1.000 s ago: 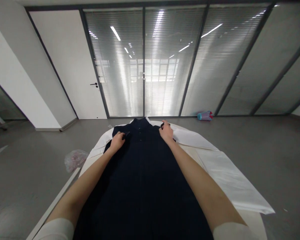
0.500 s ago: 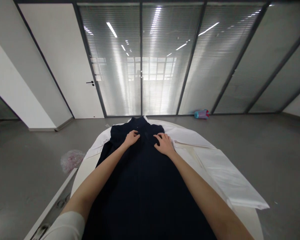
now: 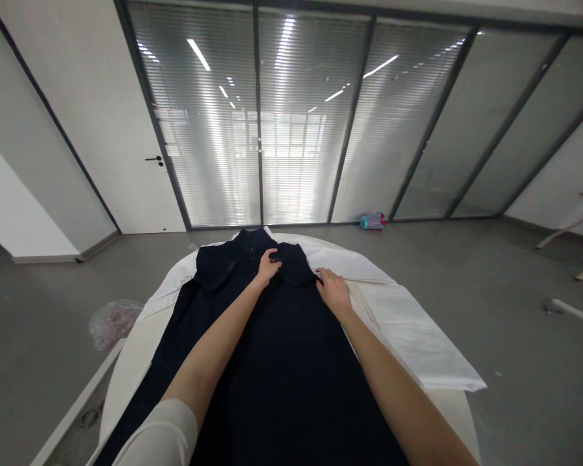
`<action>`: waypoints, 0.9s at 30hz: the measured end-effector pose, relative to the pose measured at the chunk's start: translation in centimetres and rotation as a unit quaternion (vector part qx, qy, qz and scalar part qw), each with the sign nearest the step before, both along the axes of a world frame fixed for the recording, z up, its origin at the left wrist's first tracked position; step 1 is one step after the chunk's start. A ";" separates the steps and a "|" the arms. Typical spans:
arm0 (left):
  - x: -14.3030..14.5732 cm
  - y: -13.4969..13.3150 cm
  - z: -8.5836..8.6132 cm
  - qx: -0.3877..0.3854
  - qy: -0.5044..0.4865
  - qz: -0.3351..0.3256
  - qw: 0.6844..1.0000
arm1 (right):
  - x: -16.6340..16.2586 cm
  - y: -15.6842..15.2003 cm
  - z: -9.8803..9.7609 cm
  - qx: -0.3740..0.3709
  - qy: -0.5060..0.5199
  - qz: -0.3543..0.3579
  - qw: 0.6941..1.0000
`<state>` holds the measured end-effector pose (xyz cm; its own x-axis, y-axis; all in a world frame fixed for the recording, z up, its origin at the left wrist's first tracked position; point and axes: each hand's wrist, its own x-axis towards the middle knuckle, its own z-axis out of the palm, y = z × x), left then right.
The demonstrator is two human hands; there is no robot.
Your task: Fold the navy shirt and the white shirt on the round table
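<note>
A dark navy collared shirt (image 3: 272,349) lies front up, its collar (image 3: 252,238) at the far end and its body stretching towards me. My left hand (image 3: 269,266) rests on the upper chest beside the button front, thumb and forefinger spread apart over the cloth. At the right edge of the shirt, below its shoulder, my right hand (image 3: 334,290) has its bent fingers and thumb closed on the dark fabric. Partly under the shirt and out to its right spreads a white cloth (image 3: 418,336) with folded layers.
The round off-white table (image 3: 143,356) carries it all. Left of it stand a low white frame (image 3: 78,404) and a clear plastic bag (image 3: 114,323) on the floor. A blue and red basket-like object (image 3: 372,221) lies by the glass partition. Furniture legs (image 3: 576,314) show at right.
My left hand has shifted right across the chest to the button front. My right hand has moved outward to the shirt's right edge. The view has turned slightly right.
</note>
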<state>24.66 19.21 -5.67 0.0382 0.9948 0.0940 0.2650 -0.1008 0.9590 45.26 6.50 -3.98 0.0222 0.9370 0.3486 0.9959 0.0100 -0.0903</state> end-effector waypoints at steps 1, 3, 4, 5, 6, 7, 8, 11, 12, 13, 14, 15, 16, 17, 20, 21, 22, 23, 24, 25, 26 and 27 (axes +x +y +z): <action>0.1 -0.1 -0.2 -0.005 -0.011 0.000 1.000 | 0.0 0.0 0.0 -0.004 0.008 -0.030 1.000; 0.2 -0.2 -0.5 -0.013 -0.029 -0.002 0.999 | 0.0 -0.1 -0.1 -0.016 0.017 -0.079 0.997; 0.2 -0.2 -0.6 -0.015 -0.036 -0.005 0.999 | -0.1 -0.1 -0.1 -0.019 0.017 -0.094 0.995; 0.1 -0.2 -0.7 -0.018 -0.041 -0.010 0.999 | -0.1 -0.1 -0.1 -0.016 0.014 -0.099 0.995; 0.1 -0.2 -0.7 -0.020 -0.045 -0.017 0.999 | -0.2 -0.1 -0.1 -0.008 0.007 -0.096 0.995; 0.0 -0.2 -0.7 -0.022 -0.047 -0.024 0.998 | -0.3 0.0 -0.1 0.003 -0.004 -0.086 0.996; -0.1 -0.1 -0.7 -0.023 -0.047 -0.031 0.998 | -0.3 0.0 -0.1 0.015 -0.019 -0.072 0.997; -0.4 -0.1 -0.8 -0.021 -0.042 -0.032 0.998 | -0.3 0.2 -0.1 0.025 -0.059 -0.045 0.997; -0.5 -0.1 -0.8 -0.019 -0.039 -0.028 0.999 | -0.3 0.3 -0.1 0.023 -0.063 -0.049 0.997; -0.6 -0.2 -0.8 -0.018 -0.035 -0.023 0.999 | -0.2 0.4 -0.1 0.020 -0.061 -0.057 0.996; -0.6 -0.2 -0.9 -0.017 -0.030 -0.019 0.999 | -0.1 0.5 -0.2 0.014 -0.054 -0.068 0.996; -0.7 -0.3 -0.9 -0.015 -0.024 -0.017 0.999 | 0.0 0.6 -0.3 0.007 -0.045 -0.078 0.996; -0.7 -0.4 -0.9 -0.013 -0.016 -0.016 1.000 | 0.1 0.6 -0.3 -0.001 -0.036 -0.084 0.996; -0.8 -0.5 -0.9 -0.010 -0.008 -0.016 1.000 | 0.1 0.6 -0.4 -0.009 -0.027 -0.086 0.996; -1.0 -0.8 -0.8 0.003 0.020 -0.020 1.000 | -0.1 0.3 -0.2 -0.015 -0.002 -0.081 0.997; -1.0 -0.9 -0.7 0.008 0.029 -0.023 0.999 | -0.3 0.2 0.0 -0.005 0.009 -0.082 0.997; -1.0 -0.9 -0.6 0.012 0.037 -0.028 0.999 | -0.7 0.1 0.4 0.011 0.021 -0.083 0.996; -1.1 -1.0 -0.5 0.015 0.045 -0.033 0.998 | -1.1 0.2 0.8 0.029 0.032 -0.081 0.996; -1.1 -1.0 -0.5 0.018 0.052 -0.039 0.998 | -1.5 0.4 1.3 0.044 0.043 -0.075 0.995; -1.1 -1.1 -0.4 0.020 0.059 -0.044 0.997 | -2.1 0.8 1.9 0.052 0.052 -0.061 0.995; -1.1 -1.1 -0.3 0.022 0.067 -0.048 0.996 | -2.8 1.4 2.3 0.051 0.060 -0.040 0.996; -1.1 -1.1 -0.3 0.024 0.074 -0.051 0.996 | -3.5 2.1 2.7 0.042 0.064 -0.015 0.997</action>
<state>23.55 18.15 -5.98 0.1564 0.9794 0.1280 0.3889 -0.1802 0.9035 41.81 8.59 -1.25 0.0998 0.9028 0.4183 0.9760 -0.0071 -0.2175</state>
